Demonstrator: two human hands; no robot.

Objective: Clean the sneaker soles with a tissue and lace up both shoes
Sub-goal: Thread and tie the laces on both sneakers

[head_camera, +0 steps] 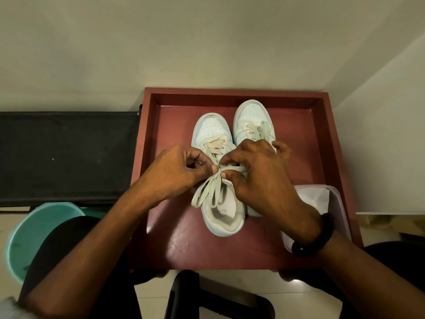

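Observation:
Two white sneakers stand upright side by side in a red tray (161,125), toes pointing away from me. Over the left sneaker (210,130), my left hand (174,173) and my right hand (255,171) each pinch the pale shoelace (207,192) at its crossing point above the tongue. Loose loops and ends of the lace hang down towards the shoe's opening. The right sneaker (250,116) has its laces lying loosely across its front, and my right hand hides its rear half. A black band circles my right wrist.
A pale lidless box (338,203) holding white tissue (312,196) sits in the tray's near right corner. A black bench (66,155) lies to the left, with a turquoise bucket (30,233) on the floor below. Walls close in behind and to the right.

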